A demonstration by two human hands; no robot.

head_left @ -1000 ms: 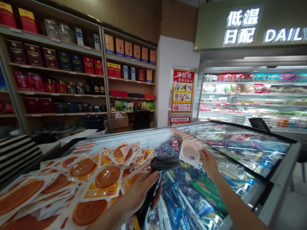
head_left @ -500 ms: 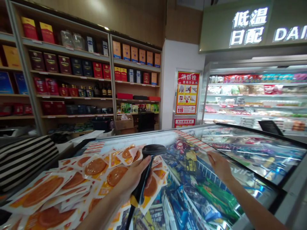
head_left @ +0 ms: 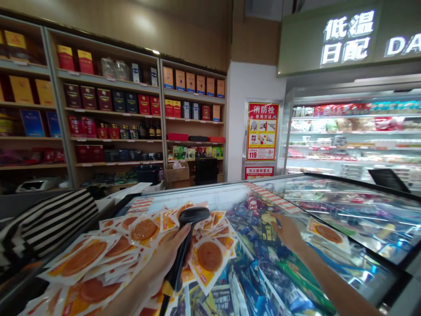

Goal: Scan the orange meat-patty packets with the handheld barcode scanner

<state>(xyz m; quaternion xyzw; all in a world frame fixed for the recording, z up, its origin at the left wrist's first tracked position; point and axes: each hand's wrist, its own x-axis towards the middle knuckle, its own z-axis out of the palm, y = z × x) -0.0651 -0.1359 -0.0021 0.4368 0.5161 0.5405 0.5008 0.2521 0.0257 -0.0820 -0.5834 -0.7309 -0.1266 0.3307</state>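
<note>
My left hand (head_left: 174, 245) is wrapped round the black and yellow handle of a barcode scanner (head_left: 194, 214), its cord running down to the bottom edge. Beneath them spreads a heap of flat white and orange packets (head_left: 144, 229), each showing a round orange-brown patty. One patty packet (head_left: 210, 259) lies just right of the scanner. My right hand (head_left: 287, 230) hovers over the freezer glass, fingers reaching left and slightly apart, with nothing visible in them. To its right, a single patty packet (head_left: 329, 235) rests on the glass.
Under the glass of the chest freezer (head_left: 283, 199) are blue and green bags (head_left: 302, 278) in wire baskets. A black-and-white striped cloth item (head_left: 62, 219) sits at left. Shelves of boxed bottles (head_left: 112, 109) line the back wall; a lit chiller (head_left: 355, 136) stands at right.
My right hand has moved left over the glass, and a patty packet now shows lying to its right. The scanner has shifted a little left and down in view, exposing more of the packet beside it.
</note>
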